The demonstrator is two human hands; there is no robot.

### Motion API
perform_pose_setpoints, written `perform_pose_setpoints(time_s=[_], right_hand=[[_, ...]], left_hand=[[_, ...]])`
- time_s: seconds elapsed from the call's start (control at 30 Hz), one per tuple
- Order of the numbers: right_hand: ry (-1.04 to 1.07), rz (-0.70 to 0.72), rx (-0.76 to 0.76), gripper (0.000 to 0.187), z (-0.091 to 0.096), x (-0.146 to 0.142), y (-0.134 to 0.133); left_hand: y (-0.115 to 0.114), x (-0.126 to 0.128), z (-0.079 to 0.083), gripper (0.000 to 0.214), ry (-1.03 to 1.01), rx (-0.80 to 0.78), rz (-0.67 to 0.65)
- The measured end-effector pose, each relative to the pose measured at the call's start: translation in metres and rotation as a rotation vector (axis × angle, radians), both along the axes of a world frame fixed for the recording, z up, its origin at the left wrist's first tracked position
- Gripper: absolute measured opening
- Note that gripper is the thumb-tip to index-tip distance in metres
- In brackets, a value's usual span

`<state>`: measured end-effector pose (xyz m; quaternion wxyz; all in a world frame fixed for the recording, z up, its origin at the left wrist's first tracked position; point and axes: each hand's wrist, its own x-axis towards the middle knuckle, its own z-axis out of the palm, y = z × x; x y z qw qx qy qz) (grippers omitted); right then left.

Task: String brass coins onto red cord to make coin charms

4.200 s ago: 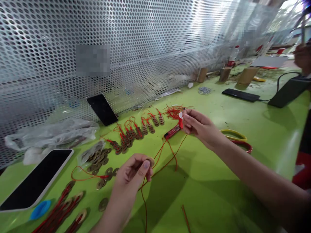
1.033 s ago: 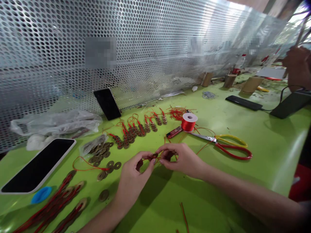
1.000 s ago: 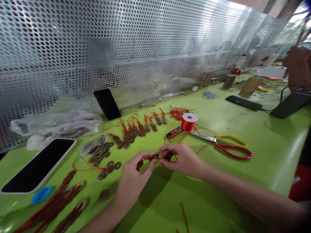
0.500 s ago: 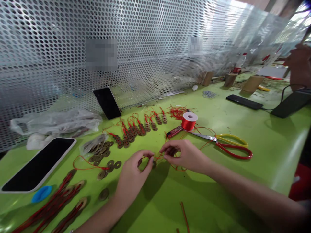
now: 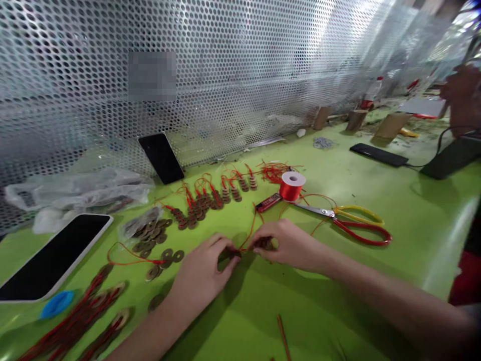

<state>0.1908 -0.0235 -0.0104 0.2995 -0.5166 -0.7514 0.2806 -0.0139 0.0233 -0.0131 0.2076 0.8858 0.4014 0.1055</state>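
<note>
both hands low over the green table point(image 5: 338, 311), on the near side of the red thread spool point(image 5: 291, 185). left hand point(image 5: 205, 273) sits near-left of the spool, thumb and forefinger pinched shut on a dark coin point(image 5: 233, 254). right hand point(image 5: 291, 245) is straight in front of the spool, fingers curled and closed on the red cord point(image 5: 250, 231); something dark and coin-like shows under its fingertips, too blurred to tell more. the two sets of fingertips nearly meet. the cord climbs from the pinch toward the spool. scissors point(image 5: 353, 228) with red and yellow handles lie just right of the spool, blades pointing at it. a small red stick-shaped item point(image 5: 267, 202) lies just beside the spool, on its left. a row of strung coin pieces point(image 5: 210, 198) runs left of the spool. loose coins point(image 5: 152, 239) lie further left and nearer. a dark phone point(image 5: 161, 158) leans on the perforated screen point(image 5: 244, 65), well left of and beyond the spool.
</note>
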Motion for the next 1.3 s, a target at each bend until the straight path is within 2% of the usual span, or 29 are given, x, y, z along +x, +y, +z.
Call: perform_pose_setpoints(time_s=[0.13, 0.23, 0.4, 0.5, 0.67, 0.77, 0.87, 1.0, 1.1, 1.3], right_hand=[[-0.039, 0.032, 0.021, 0.019, 0.000, -0.002, -0.001], [-0.024, 0.044, 0.021, 0.019, 0.001, -0.002, -0.001], [0.000, 0.037, 0.011, 0.020, 0.000, -0.001, 0.000], [0.051, 0.022, 0.020, 0.020, -0.001, -0.003, 0.000], [0.143, -0.026, 0.099, 0.018, 0.000, -0.008, -0.004], [0.098, -0.040, 0.162, 0.019, 0.000, -0.010, -0.005], [-0.055, -0.029, 0.237, 0.019, -0.003, -0.012, -0.004], [-0.352, 0.025, 0.436, 0.015, -0.008, -0.016, -0.004], [-0.498, 0.047, 0.558, 0.013, -0.008, -0.017, -0.007], [-0.631, 0.058, 0.623, 0.015, -0.004, -0.022, -0.012]], left_hand=[[0.002, 0.001, -0.003, 0.008, -0.105, -0.115, 0.053], [0.003, 0.002, -0.008, 0.014, -0.227, -0.237, 0.131], [0.007, 0.005, -0.011, 0.020, -0.596, -0.427, 0.262], [0.010, 0.006, -0.010, 0.020, -0.717, -0.501, 0.291], [0.010, 0.006, -0.010, 0.021, -0.714, -0.433, 0.344], [0.008, 0.006, -0.012, 0.018, -0.635, -0.377, 0.327], [0.005, 0.005, -0.011, 0.016, -0.557, -0.294, 0.288], [0.004, 0.005, -0.009, 0.017, -0.473, -0.209, 0.265], [0.002, 0.006, -0.006, 0.016, -0.436, -0.149, 0.248], [-0.002, 0.008, -0.006, 0.010, -0.436, -0.104, 0.198]])
